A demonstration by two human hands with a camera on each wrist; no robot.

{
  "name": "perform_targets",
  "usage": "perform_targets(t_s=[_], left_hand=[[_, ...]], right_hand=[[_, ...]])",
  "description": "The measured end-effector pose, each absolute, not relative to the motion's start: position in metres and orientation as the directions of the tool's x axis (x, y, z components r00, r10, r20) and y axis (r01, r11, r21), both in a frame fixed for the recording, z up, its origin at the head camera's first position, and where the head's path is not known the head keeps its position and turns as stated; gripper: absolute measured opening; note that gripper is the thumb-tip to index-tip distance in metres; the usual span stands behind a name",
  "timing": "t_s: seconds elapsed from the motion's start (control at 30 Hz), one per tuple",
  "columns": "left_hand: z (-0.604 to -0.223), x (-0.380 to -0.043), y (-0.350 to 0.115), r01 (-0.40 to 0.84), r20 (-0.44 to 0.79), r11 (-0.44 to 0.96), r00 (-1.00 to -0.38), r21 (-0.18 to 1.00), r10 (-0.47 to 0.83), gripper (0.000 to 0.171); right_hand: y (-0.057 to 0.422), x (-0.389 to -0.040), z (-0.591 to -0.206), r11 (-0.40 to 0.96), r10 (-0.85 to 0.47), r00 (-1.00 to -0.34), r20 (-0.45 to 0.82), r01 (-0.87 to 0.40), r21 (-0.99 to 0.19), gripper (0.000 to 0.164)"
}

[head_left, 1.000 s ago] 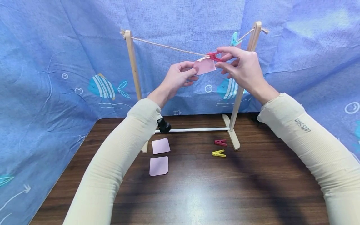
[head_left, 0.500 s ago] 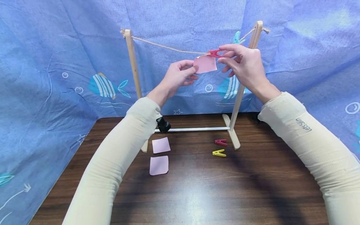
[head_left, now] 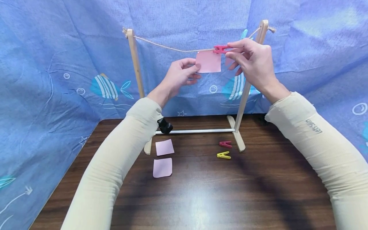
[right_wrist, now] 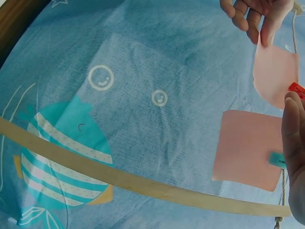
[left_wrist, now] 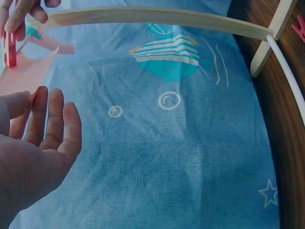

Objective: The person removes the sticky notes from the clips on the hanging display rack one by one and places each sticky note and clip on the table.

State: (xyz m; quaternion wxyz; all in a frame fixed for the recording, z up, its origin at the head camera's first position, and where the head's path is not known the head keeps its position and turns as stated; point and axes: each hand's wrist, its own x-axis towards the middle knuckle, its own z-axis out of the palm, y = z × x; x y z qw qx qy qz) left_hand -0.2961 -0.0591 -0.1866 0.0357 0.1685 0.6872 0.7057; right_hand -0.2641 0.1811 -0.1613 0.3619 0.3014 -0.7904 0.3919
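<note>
A pink paper square [head_left: 209, 62] hangs at a twine line [head_left: 166, 47], upright and nearly flat. Its left edge is pinched between thumb and fingers of my left hand [head_left: 181, 75]. My right hand [head_left: 257, 60] pinches the handle end of a red clothespin [head_left: 220, 49], whose tips sit over the twine and the paper's upper right corner. In the right wrist view, a second pink square [right_wrist: 245, 150] hangs closer to the post, held by a teal clothespin [right_wrist: 277, 159]; my right hand partly covers both in the head view.
Two wooden posts [head_left: 242, 105] carry the twine, joined low by a white rod [head_left: 201, 131]. On the brown table [head_left: 201, 198] lie two more pink squares [head_left: 164, 147], a dark red clothespin [head_left: 225, 144] and a yellow clothespin [head_left: 224, 155]. A blue fish-print cloth [head_left: 172, 19] hangs behind.
Both hands have risen slightly with the paper, the red clothespin and the twine, and the right hand has shifted a little right. The paper's curled top edge now looks flatter.
</note>
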Motion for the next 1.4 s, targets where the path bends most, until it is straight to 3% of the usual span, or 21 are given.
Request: perform_targets(t_s=[0.1,0.33,0.6,1.13,1.4], left_hand=[[-0.186,-0.294,-0.062,0.186,0.193,-0.051,-0.94,0.981,0.282,0.023],[-0.187,-0.286,-0.069,0.187,0.195,-0.056,-0.936,0.981,0.294,0.021],[-0.194,-0.268,-0.077,0.204,0.211,-0.055,-0.921,0.977,0.329,0.023],[-0.236,-0.21,-0.12,0.248,0.248,-0.053,-0.877,0.967,0.412,0.02],[-0.272,-0.194,-0.145,0.147,0.152,-0.046,-0.902,0.988,0.405,0.011]], right_hand=[[0.18,-0.263,-0.161,0.47,-0.154,-0.55,0.821,-0.771,-0.429,0.024],[0.181,-0.259,-0.162,0.359,-0.162,-0.368,0.916,-0.887,-0.292,0.022],[0.181,-0.243,-0.17,0.309,-0.147,-0.333,0.931,-0.91,-0.276,0.023],[0.188,-0.21,-0.225,0.162,-0.179,-0.435,0.882,-0.898,-0.41,0.044],[0.187,-0.197,-0.263,0.051,-0.257,-0.525,0.812,-0.846,-0.531,0.047]])
